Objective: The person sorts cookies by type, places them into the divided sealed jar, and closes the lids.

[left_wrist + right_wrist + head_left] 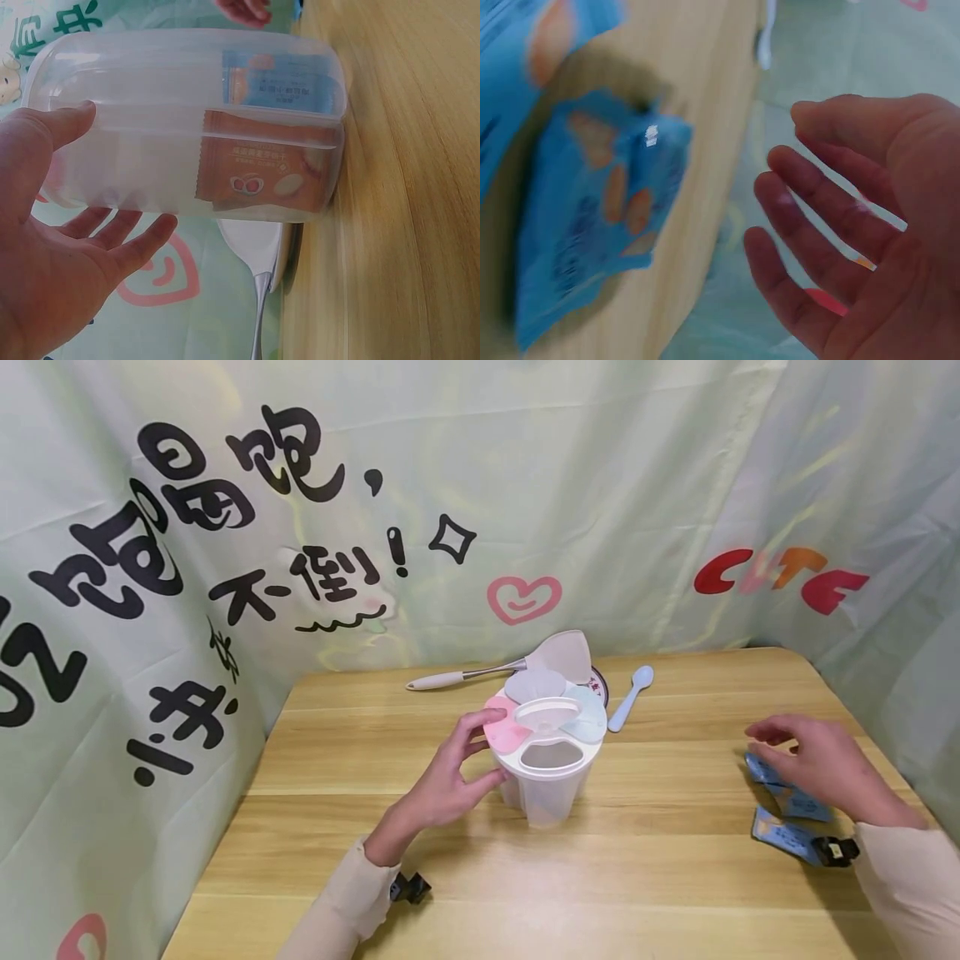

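A translucent divided storage jar (pixel 550 797) stands on the table. Its white lid has pink, pale blue and lavender flaps, and the clear front flap (pixel 547 713) is raised over an opening. My left hand (pixel 450 781) holds the jar's left side between thumb and fingers. Through its wall, the left wrist view shows a blue packet (pixel 285 86) and an orange-brown packet (pixel 262 165). At the right, my right hand (pixel 821 764) hovers above blue snack packets (pixel 783 835), its fingers loosely bent and holding nothing in the right wrist view.
Behind the jar lies a spatula (pixel 562 656) with a pale head and metal shaft, partly over a round dark-rimmed item (pixel 600 685). A light blue spoon (pixel 632 697) lies right of the jar. A printed cloth (pixel 600 510) hangs along the table's back and sides.
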`<action>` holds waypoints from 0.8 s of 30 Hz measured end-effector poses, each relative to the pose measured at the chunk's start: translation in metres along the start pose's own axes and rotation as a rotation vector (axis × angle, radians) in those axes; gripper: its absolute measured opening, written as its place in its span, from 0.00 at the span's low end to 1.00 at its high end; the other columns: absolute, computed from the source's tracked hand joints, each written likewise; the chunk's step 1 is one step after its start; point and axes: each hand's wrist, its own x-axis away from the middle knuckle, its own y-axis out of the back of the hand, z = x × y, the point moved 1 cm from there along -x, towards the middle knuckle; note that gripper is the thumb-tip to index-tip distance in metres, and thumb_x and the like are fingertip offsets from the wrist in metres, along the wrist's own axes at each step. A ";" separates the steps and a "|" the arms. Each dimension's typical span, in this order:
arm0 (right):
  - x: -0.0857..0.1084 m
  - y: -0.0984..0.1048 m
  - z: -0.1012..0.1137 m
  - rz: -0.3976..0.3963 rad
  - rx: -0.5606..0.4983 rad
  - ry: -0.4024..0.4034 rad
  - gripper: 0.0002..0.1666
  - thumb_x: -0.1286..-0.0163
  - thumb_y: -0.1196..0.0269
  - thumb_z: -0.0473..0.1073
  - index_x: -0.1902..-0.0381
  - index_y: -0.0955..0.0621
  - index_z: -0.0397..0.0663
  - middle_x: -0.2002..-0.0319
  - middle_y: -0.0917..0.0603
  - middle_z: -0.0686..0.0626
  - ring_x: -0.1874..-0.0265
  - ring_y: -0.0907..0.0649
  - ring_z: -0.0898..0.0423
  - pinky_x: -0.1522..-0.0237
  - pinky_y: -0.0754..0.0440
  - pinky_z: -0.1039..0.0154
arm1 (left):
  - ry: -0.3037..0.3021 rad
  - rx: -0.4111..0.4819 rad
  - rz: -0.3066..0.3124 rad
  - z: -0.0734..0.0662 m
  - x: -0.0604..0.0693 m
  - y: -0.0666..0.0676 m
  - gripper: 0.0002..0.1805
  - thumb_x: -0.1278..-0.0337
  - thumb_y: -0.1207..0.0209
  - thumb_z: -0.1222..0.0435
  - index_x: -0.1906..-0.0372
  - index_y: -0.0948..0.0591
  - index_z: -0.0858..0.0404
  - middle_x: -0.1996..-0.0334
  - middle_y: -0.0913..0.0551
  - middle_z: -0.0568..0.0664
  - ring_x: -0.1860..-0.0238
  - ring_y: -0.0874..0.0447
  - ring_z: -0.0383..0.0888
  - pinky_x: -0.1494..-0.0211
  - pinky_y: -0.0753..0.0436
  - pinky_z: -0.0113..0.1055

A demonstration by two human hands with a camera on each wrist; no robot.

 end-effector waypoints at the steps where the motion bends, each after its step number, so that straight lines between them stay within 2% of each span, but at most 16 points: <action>1: 0.001 -0.001 -0.002 0.019 0.004 -0.008 0.14 0.36 0.21 0.37 0.54 0.09 0.37 0.58 0.07 0.37 0.61 0.11 0.40 0.69 0.17 0.69 | 0.001 0.001 0.001 0.000 0.000 0.000 0.41 0.36 0.29 0.78 0.23 0.35 0.62 0.21 0.30 0.60 0.24 0.24 0.60 0.23 0.16 0.54; 3: 0.003 -0.002 -0.006 0.057 -0.001 -0.022 0.16 0.35 0.21 0.37 0.52 0.10 0.35 0.56 0.08 0.32 0.58 0.11 0.34 0.67 0.13 0.62 | 0.003 0.005 0.002 0.000 0.000 0.000 0.42 0.37 0.29 0.78 0.23 0.35 0.62 0.21 0.30 0.60 0.24 0.25 0.60 0.23 0.16 0.54; 5: 0.005 -0.003 -0.009 0.101 -0.003 -0.031 0.19 0.35 0.21 0.39 0.50 0.11 0.34 0.53 0.09 0.29 0.55 0.11 0.30 0.63 0.09 0.49 | 0.003 0.007 0.001 0.000 0.001 0.000 0.42 0.37 0.29 0.78 0.23 0.35 0.62 0.21 0.30 0.60 0.23 0.25 0.60 0.23 0.16 0.54; 8: 0.006 -0.004 -0.013 0.163 0.000 -0.031 0.22 0.35 0.21 0.38 0.48 0.12 0.30 0.51 0.11 0.27 0.53 0.12 0.28 0.57 0.10 0.33 | 0.001 0.004 0.000 0.000 0.001 0.001 0.42 0.37 0.29 0.78 0.23 0.35 0.62 0.21 0.30 0.60 0.23 0.25 0.60 0.23 0.16 0.53; 14: 0.006 -0.007 -0.021 0.244 0.025 -0.027 0.25 0.38 0.21 0.36 0.48 0.14 0.26 0.53 0.11 0.29 0.53 0.12 0.29 0.52 0.12 0.30 | 0.001 0.008 0.001 -0.002 0.000 0.000 0.42 0.37 0.28 0.78 0.23 0.35 0.61 0.21 0.31 0.59 0.23 0.25 0.59 0.22 0.16 0.51; 24: 0.002 -0.005 -0.026 0.289 0.015 -0.099 0.26 0.35 0.22 0.38 0.46 0.15 0.24 0.50 0.13 0.24 0.52 0.14 0.27 0.51 0.14 0.27 | -0.008 0.011 -0.001 -0.001 -0.001 -0.001 0.42 0.37 0.28 0.78 0.22 0.35 0.62 0.21 0.31 0.60 0.24 0.24 0.60 0.23 0.15 0.51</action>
